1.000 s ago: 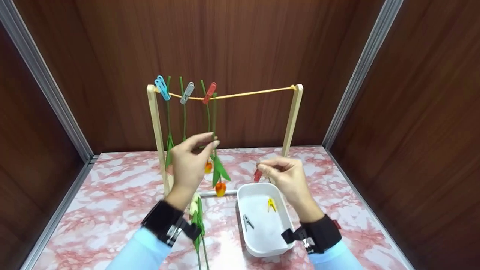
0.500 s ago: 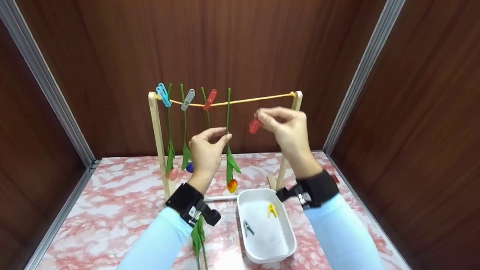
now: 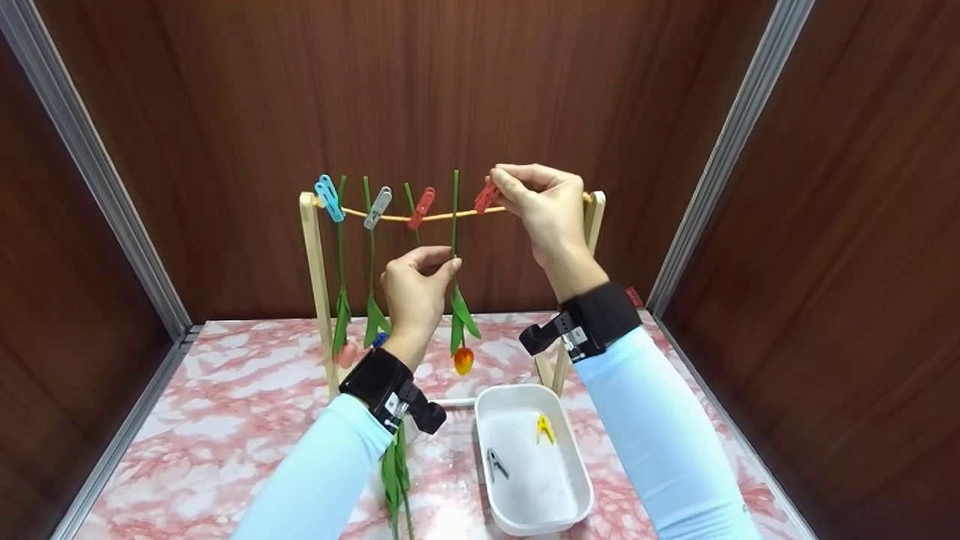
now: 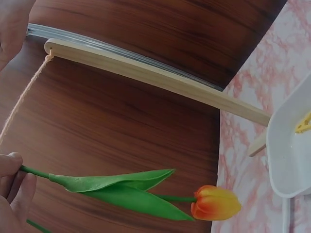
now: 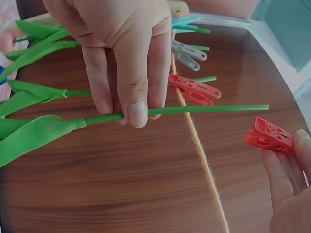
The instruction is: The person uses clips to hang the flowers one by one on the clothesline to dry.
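Note:
My left hand (image 3: 417, 291) pinches the green stem of an orange-yellow tulip (image 3: 463, 361) between thumb and fingers. The tulip hangs head down, its stem crossing the yellow-orange string (image 3: 442, 217) and its cut end above it. My right hand (image 3: 549, 210) pinches a red clothespin (image 5: 272, 137) by its handle end. In the right wrist view that clothespin is just beyond the stem's end, apart from stem and string. Left of the stem, a blue clothespin (image 3: 328, 198), a grey clothespin (image 3: 378, 208) and another red clothespin (image 3: 421, 208) sit on the string beside other hanging stems.
Two wooden posts (image 3: 310, 247) hold up the string. Below, a white tray (image 3: 480, 450) contains a yellow clothespin (image 3: 545, 429) and a grey one (image 3: 496, 463). More green stems (image 3: 394, 480) lie on the marbled table, left of the tray. Brown panels enclose the back and sides.
My right hand has risen with the red clothespin from above the tray to string height and moved slightly left. My left hand has carried the tulip rightward, bringing its stem across the string.

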`<state>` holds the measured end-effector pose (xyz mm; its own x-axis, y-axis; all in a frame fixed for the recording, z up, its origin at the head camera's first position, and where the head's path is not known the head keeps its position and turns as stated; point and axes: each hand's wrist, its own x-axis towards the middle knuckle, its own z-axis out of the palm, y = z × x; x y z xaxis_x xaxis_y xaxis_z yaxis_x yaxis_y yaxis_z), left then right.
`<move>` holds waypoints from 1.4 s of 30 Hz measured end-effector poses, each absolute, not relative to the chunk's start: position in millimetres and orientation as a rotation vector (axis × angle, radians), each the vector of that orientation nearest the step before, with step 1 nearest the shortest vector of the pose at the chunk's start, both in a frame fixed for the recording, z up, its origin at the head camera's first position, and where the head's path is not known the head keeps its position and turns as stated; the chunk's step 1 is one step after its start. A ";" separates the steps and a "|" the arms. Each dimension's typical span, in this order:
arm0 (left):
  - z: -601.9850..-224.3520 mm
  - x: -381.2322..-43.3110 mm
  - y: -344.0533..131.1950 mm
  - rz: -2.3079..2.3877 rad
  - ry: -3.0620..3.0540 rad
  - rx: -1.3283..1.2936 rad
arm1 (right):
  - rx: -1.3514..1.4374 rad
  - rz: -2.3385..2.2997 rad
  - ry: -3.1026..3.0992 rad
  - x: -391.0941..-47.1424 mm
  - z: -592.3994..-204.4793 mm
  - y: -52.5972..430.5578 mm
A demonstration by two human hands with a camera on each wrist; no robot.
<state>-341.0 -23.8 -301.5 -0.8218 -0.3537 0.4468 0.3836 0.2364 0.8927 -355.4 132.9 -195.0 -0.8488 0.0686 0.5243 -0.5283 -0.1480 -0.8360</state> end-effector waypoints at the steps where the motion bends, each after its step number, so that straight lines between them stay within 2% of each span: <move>1: -302.1 -342.1 -23.8 -1.642 -1.936 -0.025 | 0.514 2.044 -1.737 -356.4 -195.4 132.6; 26: -306.5 -358.0 -20.4 -1.560 -1.979 0.003 | 0.401 2.039 -1.762 -380.4 -207.2 102.7; 42: -305.6 -360.5 -19.9 -1.517 -2.018 0.031 | 0.424 1.998 -1.904 -385.1 -219.3 97.6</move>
